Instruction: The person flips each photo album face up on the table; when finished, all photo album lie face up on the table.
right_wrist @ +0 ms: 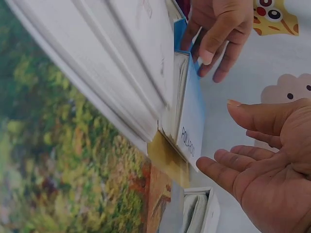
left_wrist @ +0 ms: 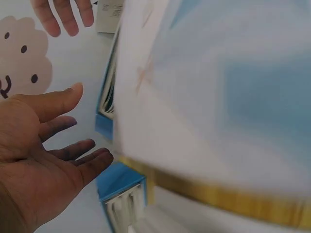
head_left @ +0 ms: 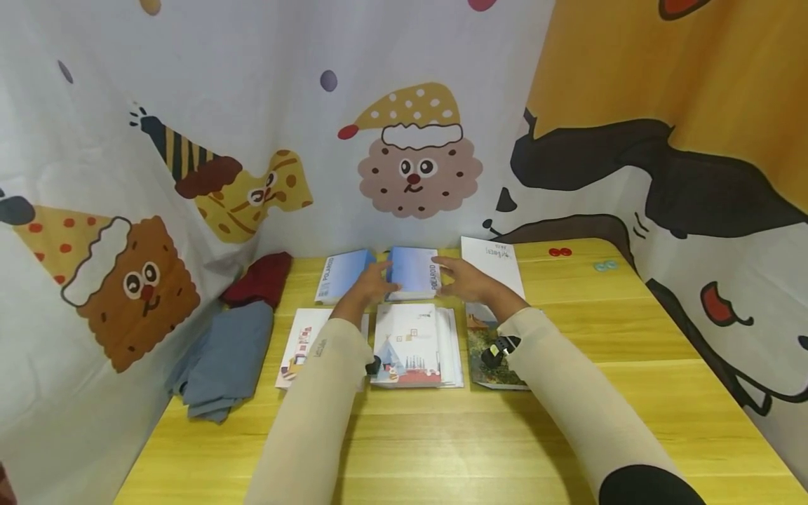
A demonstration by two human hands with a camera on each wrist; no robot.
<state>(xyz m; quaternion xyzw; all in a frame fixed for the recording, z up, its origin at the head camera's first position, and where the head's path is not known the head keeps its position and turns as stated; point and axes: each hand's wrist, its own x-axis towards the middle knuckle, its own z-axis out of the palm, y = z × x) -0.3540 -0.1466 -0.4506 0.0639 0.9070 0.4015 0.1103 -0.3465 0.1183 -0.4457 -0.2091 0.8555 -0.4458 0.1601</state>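
A blue album (head_left: 412,272) marked POLAROID lies in the middle of the back row. My left hand (head_left: 372,282) is at its left side, over the gap beside a second blue POLAROID album (head_left: 341,275). At the right side is my right hand (head_left: 468,280), fingertips near the album's edge. In the right wrist view, the fingers of the right hand (right_wrist: 272,167) spread loosely by the corner of the POLAROID album (right_wrist: 192,131). Likewise, the left hand (left_wrist: 53,160) has its fingers apart in the left wrist view. Neither hand grips anything.
A white album (head_left: 489,266) lies back right. In front are an album with a tent drawing (head_left: 404,344), another white one (head_left: 297,344) and one with a landscape cover (head_left: 486,365). Folded grey cloth (head_left: 230,351) and dark red cloth (head_left: 260,279) lie left; small red rings (head_left: 560,252) back right.
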